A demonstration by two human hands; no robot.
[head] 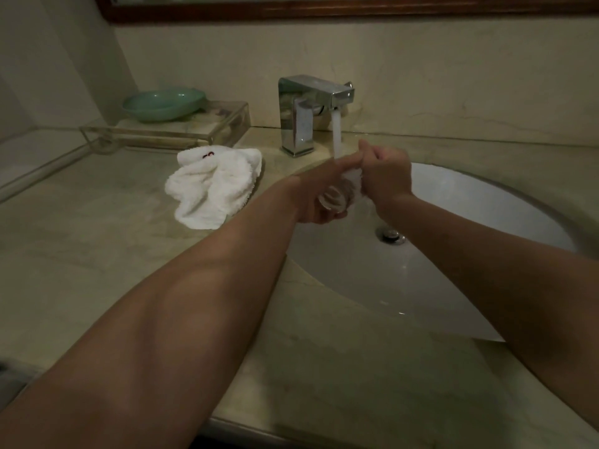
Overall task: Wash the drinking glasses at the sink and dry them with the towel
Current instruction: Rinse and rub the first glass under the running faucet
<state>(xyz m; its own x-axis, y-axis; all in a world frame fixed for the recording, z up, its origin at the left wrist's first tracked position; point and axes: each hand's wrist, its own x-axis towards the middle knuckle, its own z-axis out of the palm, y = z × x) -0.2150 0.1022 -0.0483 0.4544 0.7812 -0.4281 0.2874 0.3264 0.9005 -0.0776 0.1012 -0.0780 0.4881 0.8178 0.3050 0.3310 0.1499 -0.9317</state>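
I see both hands over the white sink [479,215], under water [337,137] running from the chrome faucet [308,102]. The left hand [316,196] wraps its fingers round a clear drinking glass [340,194], which lies tilted between the hands. The right hand [385,173] curls its fingers onto the glass's far end. A crumpled white towel [210,186] lies on the counter [97,260] left of the basin, apart from both hands. Behind it, a green dish [162,103] sits on a clear tray [223,124].

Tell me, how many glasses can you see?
1. The glass is held by the left hand and right hand under the running tap, over the sink. No others show; more could be outside the picture.
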